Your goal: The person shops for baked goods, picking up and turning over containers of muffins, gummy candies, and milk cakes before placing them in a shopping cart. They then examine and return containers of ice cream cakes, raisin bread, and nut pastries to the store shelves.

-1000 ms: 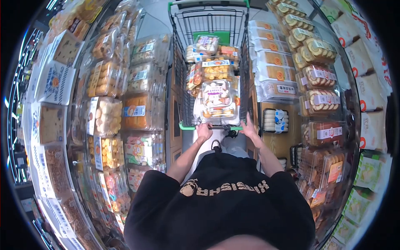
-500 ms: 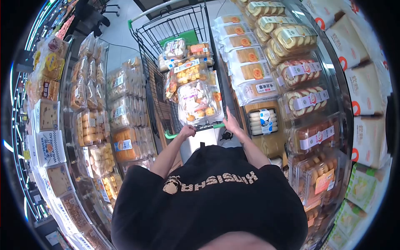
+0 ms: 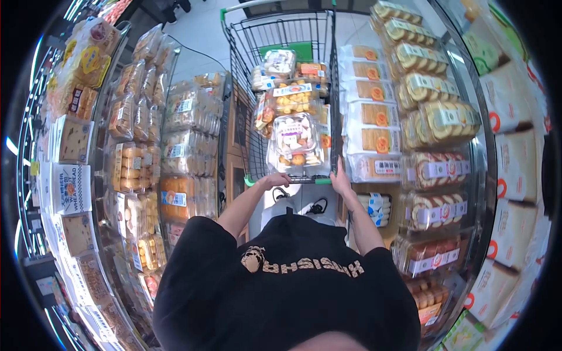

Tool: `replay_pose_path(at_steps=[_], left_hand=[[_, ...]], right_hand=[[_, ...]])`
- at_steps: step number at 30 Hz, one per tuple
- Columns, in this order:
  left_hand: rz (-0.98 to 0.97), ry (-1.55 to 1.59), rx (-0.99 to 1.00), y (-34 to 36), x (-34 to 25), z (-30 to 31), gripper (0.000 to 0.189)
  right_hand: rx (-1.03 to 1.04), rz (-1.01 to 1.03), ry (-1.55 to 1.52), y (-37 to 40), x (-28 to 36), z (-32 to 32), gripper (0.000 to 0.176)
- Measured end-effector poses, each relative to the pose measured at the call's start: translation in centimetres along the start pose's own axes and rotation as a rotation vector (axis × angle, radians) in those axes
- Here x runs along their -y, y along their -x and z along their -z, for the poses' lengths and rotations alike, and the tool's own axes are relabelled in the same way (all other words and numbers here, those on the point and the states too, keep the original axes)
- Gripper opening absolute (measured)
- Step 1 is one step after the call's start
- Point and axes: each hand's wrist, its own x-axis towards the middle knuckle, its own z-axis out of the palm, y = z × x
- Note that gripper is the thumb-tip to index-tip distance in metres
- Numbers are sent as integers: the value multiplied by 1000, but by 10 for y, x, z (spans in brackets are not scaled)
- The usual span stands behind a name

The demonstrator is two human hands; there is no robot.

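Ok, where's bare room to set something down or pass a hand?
Free: floor between left shelf packs and the cart's far end; handle between left hand and right hand, hand only. Crowded: cart middle, heaped with packs; right shelf packs, tightly lined.

At nine o'clock, white bag (image 3: 72, 188): "WHEAT BREAD"; at six o'clock, black shirt (image 3: 287, 304): upside-down letters including "SIS"

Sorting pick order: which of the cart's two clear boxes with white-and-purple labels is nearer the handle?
The near box, on the handle side of the yellow pieces; its lookalike lies beyond them.
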Motion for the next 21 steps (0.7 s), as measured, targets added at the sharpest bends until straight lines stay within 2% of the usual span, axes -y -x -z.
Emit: replay_pose_path(at_steps=[2,4,6,8,10,11,12,14,15,16,18,19,20,21], left_hand=[[-44,107,121,-4,-4,11,32],[-24,269,116,0,-16,18,21],[-76,295,137,14,-34,28,22],[-141,266,-2,9,-31,31,25],[-296,-119,-220,7,-24,29,29],[-339,-199,-282,6,-17,34,30],[-345,-139,-314,12,-15,41,30],[-557,-668,-836,36,-6,53,31],[-537,-598,-796,44,-1,64,27],[-552,-501,-844,48,10,72,24],[-809,-503,-735,28,40,85,23],[-744,-492,-716,43,34,87,23],[-730,-451,-741,40,36,88,23],[-688,-434,-654,37,34,91,23]], right_hand=[[-25,34,35,-15,-8,-1,74],[-42,47,70,-28,-12,0,73],[-86,92,74,-36,-11,2,73],[-62,79,92,-42,-4,7,73],[-65,91,140,-49,-1,8,73],[-77,107,189,-56,-7,6,73],[-81,128,248,-65,-13,7,73],[-107,162,368,-67,-2,12,74],[-83,91,426,-75,-3,14,73],[-159,345,417,-92,-28,10,72],[-146,439,591,-101,-33,23,73],[-110,455,629,-98,-14,27,73],[25,172,520,-94,6,33,74],[145,-116,408,-96,25,37,75]])
